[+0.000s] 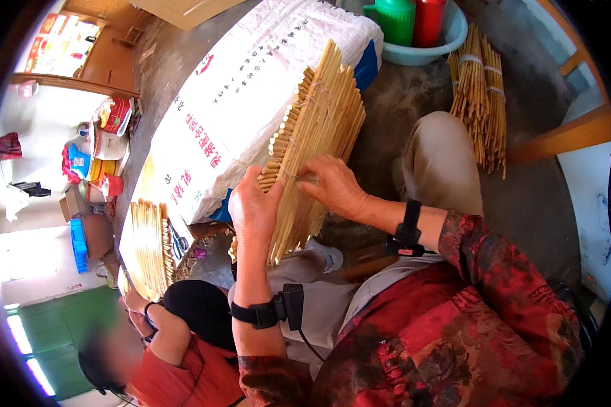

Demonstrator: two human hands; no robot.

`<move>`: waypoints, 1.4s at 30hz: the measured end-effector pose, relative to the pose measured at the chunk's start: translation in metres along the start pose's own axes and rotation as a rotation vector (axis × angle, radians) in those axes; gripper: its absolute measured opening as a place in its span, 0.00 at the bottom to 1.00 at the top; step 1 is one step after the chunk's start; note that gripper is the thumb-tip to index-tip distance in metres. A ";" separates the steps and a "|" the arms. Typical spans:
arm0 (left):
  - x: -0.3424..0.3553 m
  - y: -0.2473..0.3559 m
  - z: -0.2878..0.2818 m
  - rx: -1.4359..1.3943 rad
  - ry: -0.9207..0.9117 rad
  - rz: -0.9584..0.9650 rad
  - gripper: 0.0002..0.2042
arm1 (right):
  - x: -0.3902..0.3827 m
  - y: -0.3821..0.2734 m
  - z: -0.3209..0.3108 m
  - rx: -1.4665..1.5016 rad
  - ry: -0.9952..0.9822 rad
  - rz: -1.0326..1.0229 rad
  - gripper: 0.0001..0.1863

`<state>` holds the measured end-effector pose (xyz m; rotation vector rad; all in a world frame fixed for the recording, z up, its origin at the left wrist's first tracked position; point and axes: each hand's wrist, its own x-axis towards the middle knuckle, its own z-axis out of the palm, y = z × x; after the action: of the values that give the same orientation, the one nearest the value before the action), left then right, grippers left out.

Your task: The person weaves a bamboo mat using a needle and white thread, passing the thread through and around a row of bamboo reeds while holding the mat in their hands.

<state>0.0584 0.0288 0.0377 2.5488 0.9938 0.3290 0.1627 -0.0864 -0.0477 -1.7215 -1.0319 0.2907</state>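
Note:
A thick panel of straw-coloured stalks (319, 129), bound side by side with thin ties, stands slanted before me against a white woven sack (244, 74). Round the panel's left edge, below the protruding stalk ends, my left hand (254, 207) is closed with the thumb toward the stalks. Just to its right, my right hand (336, 186) has its fingers curled and pinched against the panel's face, close to a tie line. Whatever thin thing those fingertips may hold is too small to make out. The panel's lower end hangs between my knees.
At left, a co-worker in red (183, 359) sits by another row of stalks (149, 241), with scissors (178, 243) beside it. Stalk bundles (478, 88) lie on the floor at far right, near a pale blue basin (414, 55) holding green and red containers. A wooden leg (563, 136) juts in at right.

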 end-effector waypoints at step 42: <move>0.004 -0.015 -0.017 -0.321 0.013 -0.224 0.14 | -0.003 -0.020 -0.091 -0.052 -0.352 -0.284 0.03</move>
<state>0.0461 0.0464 0.0464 2.1296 1.1193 0.4055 0.2085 -0.1468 0.0058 -1.5749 -1.5356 0.3945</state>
